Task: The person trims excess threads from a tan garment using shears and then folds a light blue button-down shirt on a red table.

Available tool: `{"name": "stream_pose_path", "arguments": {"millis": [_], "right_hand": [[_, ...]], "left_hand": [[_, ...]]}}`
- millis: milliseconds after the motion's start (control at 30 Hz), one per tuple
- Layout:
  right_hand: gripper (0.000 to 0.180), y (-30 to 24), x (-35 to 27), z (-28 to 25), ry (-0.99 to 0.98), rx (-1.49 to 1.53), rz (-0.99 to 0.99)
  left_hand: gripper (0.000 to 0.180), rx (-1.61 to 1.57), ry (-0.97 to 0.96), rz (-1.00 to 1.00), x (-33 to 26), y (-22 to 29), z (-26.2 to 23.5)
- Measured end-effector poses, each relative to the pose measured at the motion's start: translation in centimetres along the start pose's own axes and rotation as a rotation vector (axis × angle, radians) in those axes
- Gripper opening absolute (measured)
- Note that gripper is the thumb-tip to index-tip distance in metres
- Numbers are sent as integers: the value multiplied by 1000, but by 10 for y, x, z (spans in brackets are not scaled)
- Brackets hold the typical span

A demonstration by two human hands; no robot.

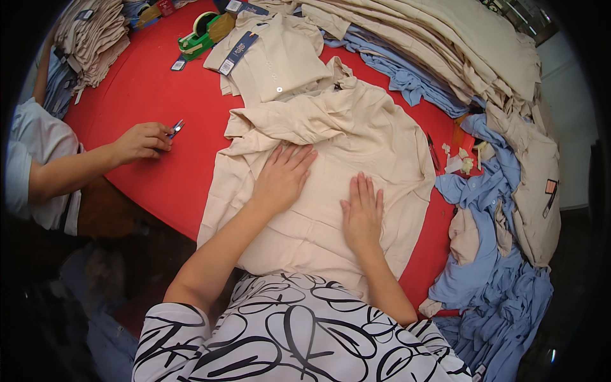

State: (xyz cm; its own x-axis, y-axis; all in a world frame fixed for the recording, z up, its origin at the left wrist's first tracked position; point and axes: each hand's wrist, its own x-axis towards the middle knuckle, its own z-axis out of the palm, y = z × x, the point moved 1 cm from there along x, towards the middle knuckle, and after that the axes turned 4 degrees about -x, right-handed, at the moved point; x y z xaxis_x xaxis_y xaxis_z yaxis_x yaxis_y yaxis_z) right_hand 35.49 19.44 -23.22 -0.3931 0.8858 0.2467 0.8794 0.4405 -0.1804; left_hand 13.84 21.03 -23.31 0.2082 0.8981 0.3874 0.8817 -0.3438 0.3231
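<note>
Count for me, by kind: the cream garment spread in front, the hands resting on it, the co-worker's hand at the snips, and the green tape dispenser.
Spread cream garment: 1
Left hand and right hand on it: 2
Co-worker's hand at the snips: 1
Green tape dispenser: 1
Total: 5

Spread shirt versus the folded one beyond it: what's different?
The spread shirt lies loose and rumpled; the folded shirt is compact. The spread shirt looks larger than the folded shirt. The folded shirt bears a blue tag; the spread shirt shows none. Both are cream.
</note>
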Motion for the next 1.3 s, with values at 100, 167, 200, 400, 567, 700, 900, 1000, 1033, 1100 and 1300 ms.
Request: {"name": "stream_pose_path", "arguments": {"millis": [100, 167, 200, 400, 567, 700, 900, 1000, 1033, 1100, 1300], "right_hand": [[55, 16, 10, 3, -47, -21, 54], [49, 31, 34, 8, 110, -40, -11], [46, 36, 46, 9, 184, -45, -43], [36, -15, 12, -12, 279, 94, -27], [43, -67, -95, -4, 32, 32, 2], [38, -52, -102, -9, 115, 151, 18], [18, -61, -153, -61, -192, 282, -36], [15, -54, -146, -61, -120, 470, 62], [12, -60, -136, -69, -165, 652, 121], [10, -75, -115, -99, -256, 1019, 225], [10, -57, -68, -126, -97, 871, 131]], "left_hand": [[40, 5, 30, 1, 12, -6, 6], [35, -81, 0, -50, 36, -12, 14], [33, -120, -22, -79, 46, -16, 17], [27, -211, 136, 88, -3, 20, 5], [40, -78, -61, 40, -103, 28, -26], [42, -84, -82, 5, -108, 12, -37], [45, -252, -76, 89, -121, 21, -41], [51, -527, -209, 187, -130, 66, -61], [52, -528, -235, 174, -129, 70, -64], [54, -501, -261, 135, -125, 71, -64], [51, -588, -577, 101, -77, 68, -122]]}}
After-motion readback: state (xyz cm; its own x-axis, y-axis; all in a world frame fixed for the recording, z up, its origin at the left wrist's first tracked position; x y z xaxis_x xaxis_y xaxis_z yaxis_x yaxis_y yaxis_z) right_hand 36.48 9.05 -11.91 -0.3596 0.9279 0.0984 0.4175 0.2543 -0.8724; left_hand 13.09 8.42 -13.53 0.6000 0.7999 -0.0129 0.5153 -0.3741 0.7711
